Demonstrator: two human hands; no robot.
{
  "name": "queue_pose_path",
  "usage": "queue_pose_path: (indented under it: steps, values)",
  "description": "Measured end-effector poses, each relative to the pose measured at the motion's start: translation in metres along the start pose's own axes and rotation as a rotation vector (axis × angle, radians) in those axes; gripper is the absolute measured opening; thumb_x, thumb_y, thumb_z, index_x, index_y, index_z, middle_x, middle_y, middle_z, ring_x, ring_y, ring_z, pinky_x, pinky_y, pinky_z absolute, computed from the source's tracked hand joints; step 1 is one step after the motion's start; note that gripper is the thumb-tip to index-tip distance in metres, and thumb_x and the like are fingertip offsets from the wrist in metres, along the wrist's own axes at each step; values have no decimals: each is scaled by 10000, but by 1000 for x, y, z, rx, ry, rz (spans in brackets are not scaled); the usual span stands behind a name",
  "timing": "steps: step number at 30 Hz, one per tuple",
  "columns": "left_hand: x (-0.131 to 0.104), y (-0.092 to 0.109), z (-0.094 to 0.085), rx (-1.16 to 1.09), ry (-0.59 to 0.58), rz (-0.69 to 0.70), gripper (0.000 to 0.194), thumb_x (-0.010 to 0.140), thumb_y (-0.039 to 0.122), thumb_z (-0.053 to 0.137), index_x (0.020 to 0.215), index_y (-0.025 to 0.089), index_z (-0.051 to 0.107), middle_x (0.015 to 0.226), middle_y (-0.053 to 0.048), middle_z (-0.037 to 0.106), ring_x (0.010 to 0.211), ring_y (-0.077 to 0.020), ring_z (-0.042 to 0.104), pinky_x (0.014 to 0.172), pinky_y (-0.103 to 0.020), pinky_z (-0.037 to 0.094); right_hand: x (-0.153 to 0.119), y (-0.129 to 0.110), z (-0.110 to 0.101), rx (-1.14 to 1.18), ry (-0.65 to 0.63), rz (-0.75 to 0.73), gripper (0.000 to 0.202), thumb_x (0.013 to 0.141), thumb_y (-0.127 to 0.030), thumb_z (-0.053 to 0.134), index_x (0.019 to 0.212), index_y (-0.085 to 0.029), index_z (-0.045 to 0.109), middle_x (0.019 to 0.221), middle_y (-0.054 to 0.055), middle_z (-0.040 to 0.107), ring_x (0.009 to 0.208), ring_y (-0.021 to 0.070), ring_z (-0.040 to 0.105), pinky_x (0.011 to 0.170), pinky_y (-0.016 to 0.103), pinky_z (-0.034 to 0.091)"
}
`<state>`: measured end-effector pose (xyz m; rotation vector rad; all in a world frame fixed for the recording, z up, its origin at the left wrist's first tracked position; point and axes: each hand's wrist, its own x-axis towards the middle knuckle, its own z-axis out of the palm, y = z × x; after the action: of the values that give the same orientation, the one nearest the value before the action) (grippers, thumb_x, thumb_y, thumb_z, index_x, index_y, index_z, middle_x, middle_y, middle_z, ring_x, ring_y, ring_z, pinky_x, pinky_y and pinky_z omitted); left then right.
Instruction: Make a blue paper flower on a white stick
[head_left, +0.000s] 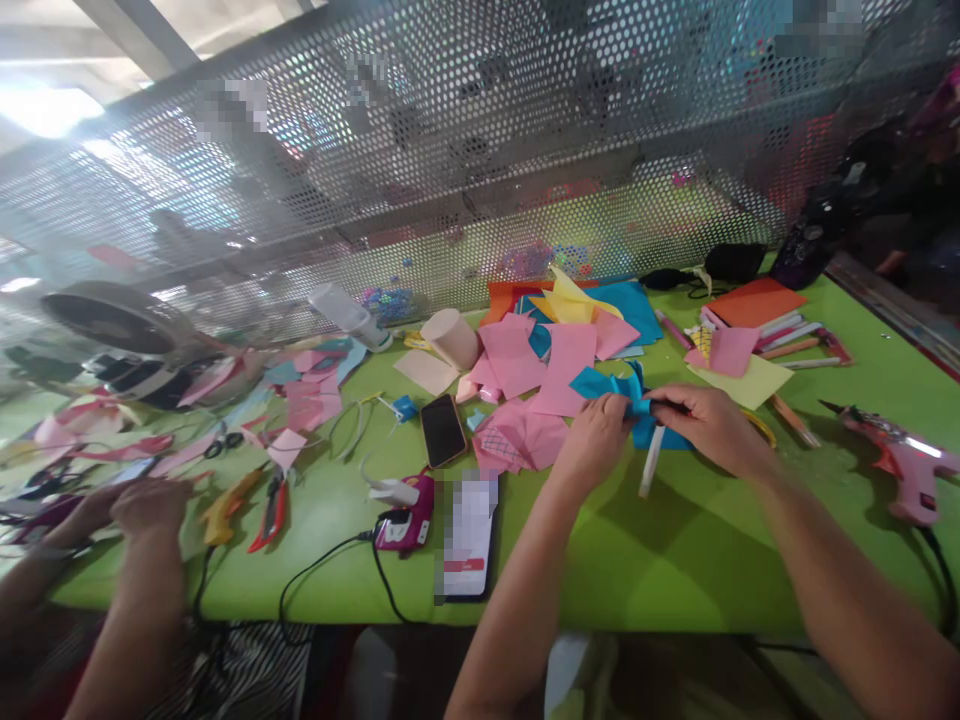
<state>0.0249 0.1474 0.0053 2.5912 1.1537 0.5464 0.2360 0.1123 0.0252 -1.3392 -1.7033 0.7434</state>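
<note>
Just above the green table, my left hand [598, 432] and my right hand [709, 425] are close together, both pinching a bright blue folded piece [637, 400] that looks like paper or felt. Its loose ends stick up and out to the left. A white stick [651, 465] points down below the blue piece, and whether it is attached is unclear. Pink sheets [570, 365] lie right behind my left hand. To the right of my right hand, a pink glue gun [904, 460] rests on its side.
The green table [712, 560] backs onto a perforated metal screen [480, 150]. On the left lie a phone [469, 540], a dark phone [443, 432], a magenta device [406, 515] with a cable, red-handled pliers [270, 510] and a yellow glue gun [231, 503]. Another person's hands [150, 500] work at far left.
</note>
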Motion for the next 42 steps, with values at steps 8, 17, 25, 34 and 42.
queue_pose_path:
  steps: [8,17,25,34,42]
  values:
    - [2,3,5,46,32,-15,103,1089,156,495,1012,221,509,1035,-75,678,1004,-255,677,941,-418,551,-2,-2,2,-116,97,-20,171,913,-306,641,915,-230,794,832,34,807,732,219,702,682,324,490]
    - [1,2,7,27,66,-25,50,1097,190,512,1061,222,523,1065,-77,677,1028,-256,674,957,-424,550,0,-4,3,-10,62,-18,237,954,-382,624,943,-238,812,896,47,810,799,240,716,726,346,522]
    - [1,2,10,-9,76,-30,60,1076,169,534,1111,217,536,1071,-81,687,1042,-256,683,967,-428,546,-2,-4,5,-54,123,36,199,928,-370,672,812,-225,744,694,5,689,641,185,593,596,306,410]
    - [-1,-1,11,-127,128,-105,110,1093,211,499,987,233,485,947,-57,653,899,-225,652,821,-352,526,-2,-4,6,292,65,127,393,936,-599,717,1009,-231,834,931,51,813,847,257,739,743,346,578]
    - [-2,4,15,-50,133,-78,57,1078,191,486,1072,226,530,1001,-81,676,984,-258,664,891,-409,550,-3,-4,11,200,143,123,274,914,-477,712,856,-220,788,703,10,722,653,192,624,579,300,454]
